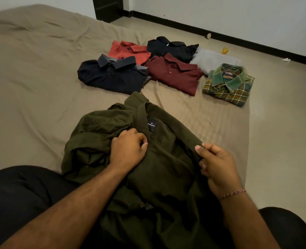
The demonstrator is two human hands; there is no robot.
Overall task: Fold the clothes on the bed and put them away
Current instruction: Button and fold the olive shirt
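An olive-green shirt (166, 159) lies rumpled at the near edge of the bed (32, 72), half across the person's lap, its collar and dark neck label turned up. The left hand (129, 150) has its fingers curled into the cloth just under the collar, while the right hand (217, 169) pinches the shirt's front edge between thumb and bent fingers, a thread bracelet (233, 193) on that wrist. Farther up the bed, toward its right edge, folded shirts sit clustered together: navy (112, 78), orange-red (129, 51), black (172, 48), maroon (173, 74), pale grey (215, 60) and a green plaid (229, 85) nearest that edge.
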